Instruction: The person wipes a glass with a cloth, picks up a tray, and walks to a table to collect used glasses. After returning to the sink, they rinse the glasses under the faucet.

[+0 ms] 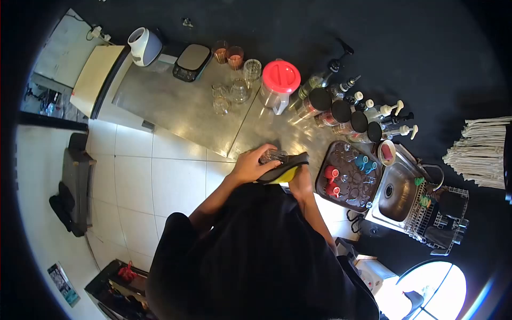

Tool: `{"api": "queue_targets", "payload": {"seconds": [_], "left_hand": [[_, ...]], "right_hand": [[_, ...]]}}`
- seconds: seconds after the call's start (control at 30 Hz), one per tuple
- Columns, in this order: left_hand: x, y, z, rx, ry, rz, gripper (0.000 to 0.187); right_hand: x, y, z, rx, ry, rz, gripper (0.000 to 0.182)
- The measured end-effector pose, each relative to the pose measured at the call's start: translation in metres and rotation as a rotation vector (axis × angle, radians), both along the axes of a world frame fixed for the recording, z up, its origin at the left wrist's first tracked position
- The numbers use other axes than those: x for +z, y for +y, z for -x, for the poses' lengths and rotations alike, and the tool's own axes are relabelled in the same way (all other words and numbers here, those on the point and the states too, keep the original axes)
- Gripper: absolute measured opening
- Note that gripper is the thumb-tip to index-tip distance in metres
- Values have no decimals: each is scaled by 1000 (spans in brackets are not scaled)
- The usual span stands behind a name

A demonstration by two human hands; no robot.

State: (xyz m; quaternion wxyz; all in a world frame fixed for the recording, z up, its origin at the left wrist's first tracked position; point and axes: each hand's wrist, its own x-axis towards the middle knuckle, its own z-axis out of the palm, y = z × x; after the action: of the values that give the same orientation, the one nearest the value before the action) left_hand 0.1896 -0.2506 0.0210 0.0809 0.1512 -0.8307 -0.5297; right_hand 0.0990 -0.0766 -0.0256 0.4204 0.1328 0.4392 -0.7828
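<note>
My left hand (249,167) is wrapped round a small clear drinking glass (273,156), tilted on its side in front of my chest. A cloth (288,169), dark grey on one side and yellow on the other, lies against the glass and stretches across to my right hand (301,182). That hand grips the cloth, its fingers mostly hidden behind the fabric. Both hands are close together near the front edge of the metal counter (261,130). Beyond them stand a clear pitcher with a red lid (281,76) and several clear glasses (240,90).
Right of my hands, a brown tray (349,200) holds red and teal cups and small glassware. Further right are a sink (397,189) and a dish rack (438,221). Dark-lidded jars (340,112) and pump bottles (392,109) line the wall. A scale (193,61) sits back left.
</note>
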Motion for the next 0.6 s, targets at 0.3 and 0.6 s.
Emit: {"api": "queue_targets", "payload": {"seconds": [0.3, 0.6], "left_hand": [[-106, -120, 46, 67, -484, 644, 50], [-143, -138, 76, 8, -555, 840, 56]], "right_hand": [[11, 9, -3, -307, -68, 402, 45], [48, 60, -15, -648, 84, 364, 49]]}}
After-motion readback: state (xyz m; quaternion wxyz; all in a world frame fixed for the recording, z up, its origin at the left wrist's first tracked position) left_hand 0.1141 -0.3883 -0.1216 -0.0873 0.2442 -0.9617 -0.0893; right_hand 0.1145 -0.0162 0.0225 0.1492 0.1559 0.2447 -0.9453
